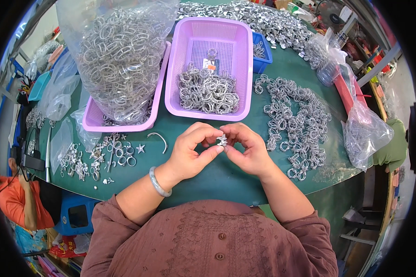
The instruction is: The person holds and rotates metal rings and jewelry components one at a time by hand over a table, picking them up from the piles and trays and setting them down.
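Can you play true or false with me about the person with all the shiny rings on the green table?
1. Both hands pinch one small star-shaped silver piece. True.
2. The left hand has a pale bangle on its wrist. True.
3. The right hand rests inside the purple basket. False: it is over the green table, in front of the basket.
4. The purple basket is empty. False: silver rings lie in it.
5. A clear bag of rings stands left of that basket. True.

Shiny silver metal rings (208, 92) fill a matt lilac plastic basket (242, 69); left of the basket, a glossy clear plastic bag (118, 55); beneath it, a smooth green table (217, 180).
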{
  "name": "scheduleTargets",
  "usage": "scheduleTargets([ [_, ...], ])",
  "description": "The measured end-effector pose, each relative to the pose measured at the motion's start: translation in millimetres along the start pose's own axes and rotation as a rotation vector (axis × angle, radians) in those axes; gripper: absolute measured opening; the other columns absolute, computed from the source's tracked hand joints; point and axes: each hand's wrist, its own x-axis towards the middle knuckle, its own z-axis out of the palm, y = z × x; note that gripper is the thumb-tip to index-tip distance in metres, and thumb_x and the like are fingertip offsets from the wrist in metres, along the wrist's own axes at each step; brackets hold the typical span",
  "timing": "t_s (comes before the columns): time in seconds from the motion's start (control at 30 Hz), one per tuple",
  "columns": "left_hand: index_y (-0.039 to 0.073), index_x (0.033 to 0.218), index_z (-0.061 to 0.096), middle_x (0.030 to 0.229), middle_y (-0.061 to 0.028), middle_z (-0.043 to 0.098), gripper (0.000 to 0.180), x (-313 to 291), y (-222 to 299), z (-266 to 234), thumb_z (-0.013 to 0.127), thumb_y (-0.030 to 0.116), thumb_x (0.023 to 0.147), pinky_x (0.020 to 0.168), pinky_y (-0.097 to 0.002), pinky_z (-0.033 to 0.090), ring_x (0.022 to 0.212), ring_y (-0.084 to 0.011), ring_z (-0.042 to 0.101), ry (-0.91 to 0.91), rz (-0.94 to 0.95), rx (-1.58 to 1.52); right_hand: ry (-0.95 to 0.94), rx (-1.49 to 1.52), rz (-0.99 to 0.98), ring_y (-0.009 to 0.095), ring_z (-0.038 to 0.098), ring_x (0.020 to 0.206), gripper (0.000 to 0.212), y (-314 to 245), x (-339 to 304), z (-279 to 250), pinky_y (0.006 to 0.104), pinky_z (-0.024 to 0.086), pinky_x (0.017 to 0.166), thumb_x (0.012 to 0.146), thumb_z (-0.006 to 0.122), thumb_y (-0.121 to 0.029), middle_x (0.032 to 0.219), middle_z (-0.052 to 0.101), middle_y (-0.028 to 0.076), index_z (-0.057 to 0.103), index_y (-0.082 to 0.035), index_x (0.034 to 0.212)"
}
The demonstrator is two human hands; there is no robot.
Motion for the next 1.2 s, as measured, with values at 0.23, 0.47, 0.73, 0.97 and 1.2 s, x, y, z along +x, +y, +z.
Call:
scheduleTargets([
  [0.23,0.000,0.104,0.056,0.098,-0.0074,0.052,0.029,1,-1,0,0.062,-0.004,0.076,0.069,-0.0233,0.044,0.081,-0.0119,0.052,0.048,0.013,0.035,0.112,0.051,0.012,0.009,0.055,0.070,0.042,0,0,2,0.0225,0.045,0.063,0.070,0.062,0.008,0.089,0.053,0.005,0.052,-0.001,0.110],
  [0.47,0.000,0.106,0.056,0.099,-0.0066,0.051,0.031,1,-2,1,0.062,-0.004,0.076,0.069,-0.0233,0.044,0.082,-0.0118,0.052,0.054,-0.006,0.014,0.128,-0.025,-0.043,0.009,0.055,0.069,0.036,-2,2,-1,0.0224,0.045,0.061,0.069,0.064,0.008,0.089,0.054,0.006,0.055,0.000,0.104],
  [0.73,0.000,0.110,0.055,0.102,-0.0066,0.050,0.035,0,-3,0,0.063,-0.003,0.077,0.071,-0.0240,0.045,0.084,-0.0115,0.052,0.035,-0.030,-0.025,0.112,-0.109,-0.100,0.010,0.055,0.068,0.032,-8,4,-1,0.0225,0.045,0.060,0.069,0.065,0.007,0.089,0.054,0.006,0.057,0.002,0.099],
  [0.97,0.000,0.110,0.056,0.103,-0.0072,0.051,0.032,0,-4,1,0.062,-0.003,0.078,0.073,-0.0248,0.046,0.085,-0.0121,0.053,0.052,-0.055,-0.065,0.064,0.103,0.009,0.010,0.054,0.075,0.038,-3,2,-3,0.0230,0.045,0.066,0.072,0.063,0.006,0.094,0.052,0.005,0.052,0.000,0.108],
  [1.2,0.000,0.111,0.054,0.102,-0.0070,0.051,0.034,0,-5,1,0.062,-0.004,0.079,0.075,-0.0254,0.046,0.087,-0.0123,0.053,0.053,-0.049,-0.066,0.053,0.054,0.032,0.011,0.054,0.075,0.033,-4,2,-6,0.0231,0.046,0.066,0.072,0.063,0.005,0.094,0.054,0.006,0.055,0.002,0.104],
])
